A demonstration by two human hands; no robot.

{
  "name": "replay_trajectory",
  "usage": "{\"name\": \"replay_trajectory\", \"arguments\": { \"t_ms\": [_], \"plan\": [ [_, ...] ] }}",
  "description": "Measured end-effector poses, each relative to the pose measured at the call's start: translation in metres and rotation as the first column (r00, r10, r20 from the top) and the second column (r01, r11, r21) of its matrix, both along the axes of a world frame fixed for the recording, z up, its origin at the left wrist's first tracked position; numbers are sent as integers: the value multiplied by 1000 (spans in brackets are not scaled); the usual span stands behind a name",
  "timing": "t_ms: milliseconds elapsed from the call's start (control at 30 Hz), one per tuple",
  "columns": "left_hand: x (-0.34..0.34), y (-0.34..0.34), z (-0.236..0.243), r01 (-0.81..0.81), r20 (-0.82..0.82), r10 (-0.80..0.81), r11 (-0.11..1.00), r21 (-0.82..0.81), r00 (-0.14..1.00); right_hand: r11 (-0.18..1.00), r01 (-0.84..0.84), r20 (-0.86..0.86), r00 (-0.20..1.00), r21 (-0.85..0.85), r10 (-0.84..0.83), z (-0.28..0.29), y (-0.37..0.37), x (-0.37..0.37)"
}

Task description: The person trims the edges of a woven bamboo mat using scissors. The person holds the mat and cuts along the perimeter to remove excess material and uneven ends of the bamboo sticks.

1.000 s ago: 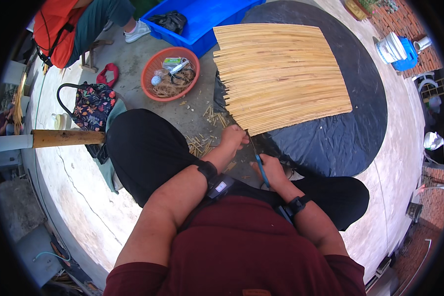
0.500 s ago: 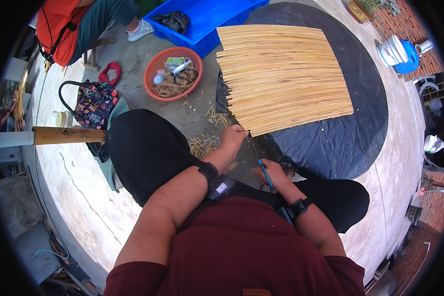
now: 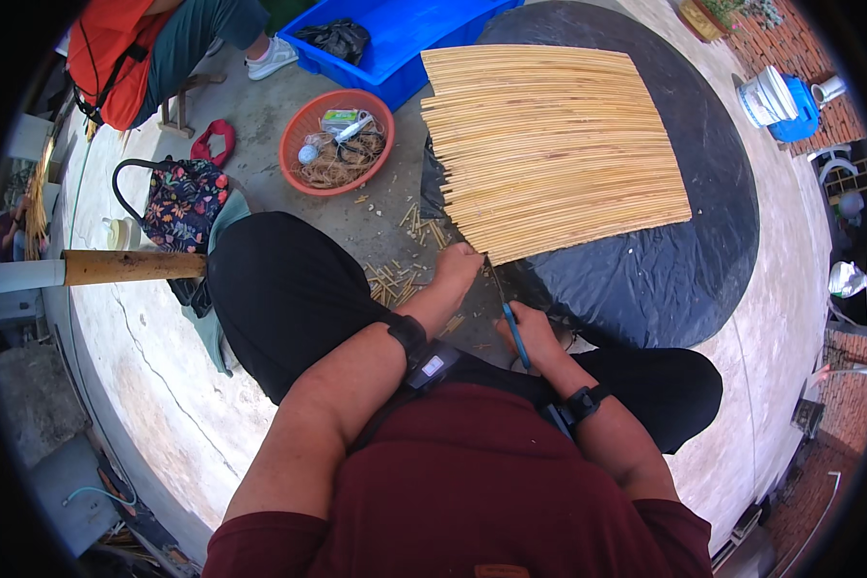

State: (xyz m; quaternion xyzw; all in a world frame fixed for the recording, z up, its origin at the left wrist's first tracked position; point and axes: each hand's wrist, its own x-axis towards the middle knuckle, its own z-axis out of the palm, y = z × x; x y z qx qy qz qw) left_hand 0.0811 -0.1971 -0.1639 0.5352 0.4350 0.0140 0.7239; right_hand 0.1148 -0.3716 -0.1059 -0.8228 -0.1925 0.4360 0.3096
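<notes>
A mat of thin straw-coloured reed sticks (image 3: 559, 154) lies in front of me on a round surface covered in black plastic (image 3: 636, 289). Its left edge is uneven. At the mat's near left corner, my left hand (image 3: 460, 265) is closed in a pinch; what the fingertips grip is too small to make out. My right hand (image 3: 535, 332) is wrapped round blue-handled scissors (image 3: 513, 332), just below that corner. Their thin dark blades point up toward the left fingertips and the mat's corner.
Short cut reed pieces (image 3: 390, 284) litter the ground on the left. Beyond them stand an orange basket (image 3: 289, 159) with fibres and small items, and a blue tub (image 3: 395, 72) holding a black bag. A floral bag (image 3: 188, 207) rests by my left knee. Another person (image 3: 116, 72) sits far left.
The scissors in my right hand have turned slightly and tipped a little upward. My left hand stays pinched at the mat's corner, almost unmoved.
</notes>
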Motion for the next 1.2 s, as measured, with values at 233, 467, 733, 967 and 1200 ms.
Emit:
{"name": "replay_trajectory", "arguments": {
  "t_ms": [233, 467, 733, 967, 1200],
  "plan": [
    [0, 1, 0, -2, -32, 3, 1000, 24, 999, 997, -61, 71, 995, -45, 64, 6, 0, -3],
    [-1, -4, -8, -101, -33, 107, 983, 154, 994, 996, -24, -87, 996, -81, 17, 11, 2, -1],
    [-5, -1, 1, -17, 65, 19, 999, -35, 998, 997, -22, -32, 999, -78, 20, 1, -3, 0],
    [-4, -1, 7, -28, 40, 29, 999, -39, 999, 991, -11, -79, 997, -130, 1, 5, -1, 0],
    [1, -2, 6, -13, -11, 13, 1000, 15, 1000, 996, -91, 206, 974, -18, 92, -4, -4, -2]
  ]
}}
